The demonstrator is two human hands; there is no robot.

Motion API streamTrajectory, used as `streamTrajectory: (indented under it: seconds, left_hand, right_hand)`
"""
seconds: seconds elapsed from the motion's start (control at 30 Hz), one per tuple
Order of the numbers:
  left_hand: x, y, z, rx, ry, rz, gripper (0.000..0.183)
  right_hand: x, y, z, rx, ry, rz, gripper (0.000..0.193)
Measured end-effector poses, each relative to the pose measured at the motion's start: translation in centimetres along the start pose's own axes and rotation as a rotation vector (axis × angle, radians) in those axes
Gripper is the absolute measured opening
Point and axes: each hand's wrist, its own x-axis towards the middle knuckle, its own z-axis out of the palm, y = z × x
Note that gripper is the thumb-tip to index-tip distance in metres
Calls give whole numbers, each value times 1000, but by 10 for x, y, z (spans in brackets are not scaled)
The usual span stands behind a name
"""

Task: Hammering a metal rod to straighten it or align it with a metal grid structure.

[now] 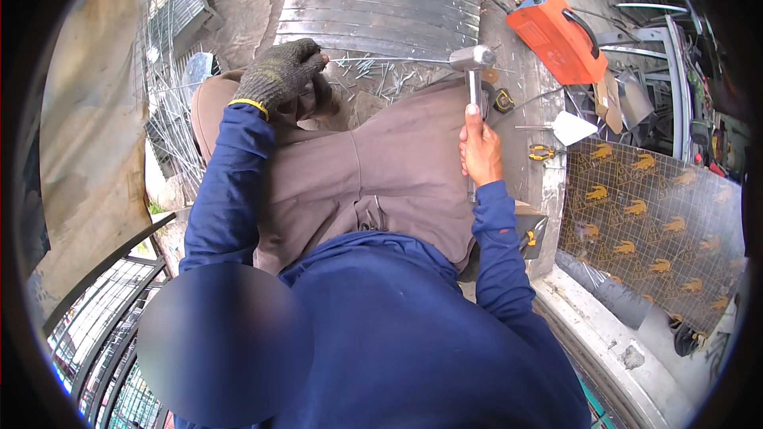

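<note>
My left hand (280, 73), in a dark knit glove with a yellow cuff edge, is closed around one end of a thin metal rod (388, 59). The rod stretches rightward from the fingers, and its far end meets or passes behind the head of a hammer (474, 78). Bare fingers of my right hand (482, 152) wrap the hammer's handle, thumb along the metal shaft. Whether hammer and rod touch, I cannot tell. Several short cut metal pieces (386, 79) lie scattered on the ground beyond my knees.
A slatted metal panel (381, 4) lies ahead. To the right are an orange welding machine (556, 38) with cables, a tape measure (503, 101), pliers (542, 152) and a patterned sheet (644, 214). Thin wire rods (171, 131) are heaped at left.
</note>
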Motion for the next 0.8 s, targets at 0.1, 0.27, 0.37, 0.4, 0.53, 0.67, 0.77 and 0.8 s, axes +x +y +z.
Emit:
streamTrajectory:
  seconds: [0.1, 0.27, 0.37, 0.4, 0.53, 0.67, 0.77, 0.8]
  left_hand:
    - [5, 9, -3, 81, -90, 4, 49]
    - [4, 15, 8, 0, -32, 58, 43]
    - [8, 23, 13, -25, -23, 90, 45]
    - [10, 25, 14, -40, -26, 100, 45]
    - [13, 21, 14, -87, -46, 84, 43]
    - [15, 25, 11, -50, -151, 23, 49]
    - [14, 27, 12, -28, -125, 43, 48]
    - [15, 27, 12, -32, -122, 43, 48]
  right_hand:
    - [-1, 2, 0, 4, 5, 3, 69]
    - [-3, -2, -5, 134, 48, 23, 64]
    - [-11, -11, -4, 138, 84, 5, 62]
    - [-13, -15, -4, 137, 87, 7, 62]
    - [-29, -35, -6, 212, 116, -147, 58]
    - [-20, -21, 2, 231, 163, -340, 56]
    - [-2, 0, 10, 8, 126, -235, 60]
    - [2, 4, 9, -72, 79, -129, 60]
